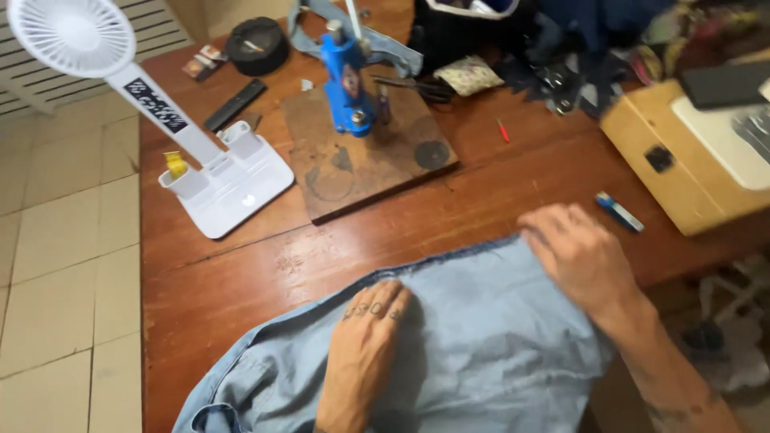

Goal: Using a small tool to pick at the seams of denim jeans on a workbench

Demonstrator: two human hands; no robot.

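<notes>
A light blue denim garment (473,345) lies spread over the near part of a brown wooden table (241,273). My left hand (365,345) rests flat on the cloth near its middle, fingers together and pointing away from me. At the garment's far right corner, my right hand (577,256) presses palm down, fingers curled over the raw edge. Neither hand holds anything.
A blue hand press (346,80) stands on a worn wooden board (369,160). A white desk fan (72,36) on a white base (233,180) sits at left. A blue-white lighter (618,212), a black remote (234,104), a wooden box (682,160) and piled fabric (561,40) lie beyond.
</notes>
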